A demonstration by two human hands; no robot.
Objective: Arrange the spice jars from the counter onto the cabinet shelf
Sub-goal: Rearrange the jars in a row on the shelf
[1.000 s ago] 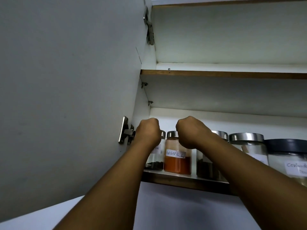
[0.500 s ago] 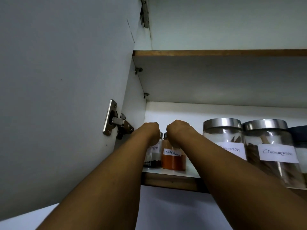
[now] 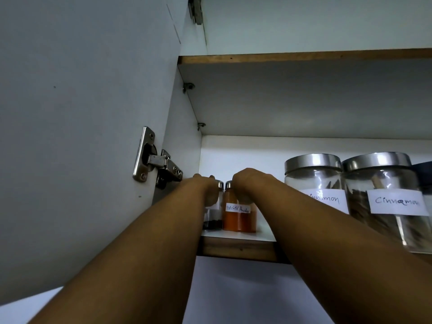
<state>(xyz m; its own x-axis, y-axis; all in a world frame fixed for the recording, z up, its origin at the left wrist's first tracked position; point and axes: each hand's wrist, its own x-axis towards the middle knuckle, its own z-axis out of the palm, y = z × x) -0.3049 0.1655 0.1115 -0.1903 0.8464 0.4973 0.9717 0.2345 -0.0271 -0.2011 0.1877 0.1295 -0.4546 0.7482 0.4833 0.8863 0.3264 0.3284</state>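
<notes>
– Pale cabinet walls fill our view from below; the cabinet door [image 3: 70, 113] stands open on our left, hung on a steel hinge [image 3: 154, 163]; an upper shelf [image 3: 304, 57] crosses above us, brown edge showing. What do we have on the lower board?

– On the cabinet shelf [image 3: 236, 247] we see two small jars at the far left end, close to the side wall; the dark-spice jar [image 3: 213, 222] stands leftmost, dark grains in its bottom; the red chilli powder jar [image 3: 237, 218] is touching it or just beside it, we cannot tell which; both are upright, near the front edge.

– And our hands?

– Our left hand [image 3: 207, 191] is at the dark-spice jar; its fingers curl round the jar's upper part, knuckles showing above the metal lid; it grips that jar. Our right hand [image 3: 247, 185] lies over the top of the red chilli powder jar, covering most of the lid; its fingers bend away behind the back of the hand; we cannot tell whether they clasp the jar or only rest on it.

– What stands further right?

– Two larger glass jars with steel lids; the first cinnamon jar [image 3: 313, 181] is partly behind our right forearm; the second cinnamon jar [image 3: 383, 192] stands just beside it, its label plain to read; a dark lid [image 3: 424, 169] shows at the right edge.
</notes>
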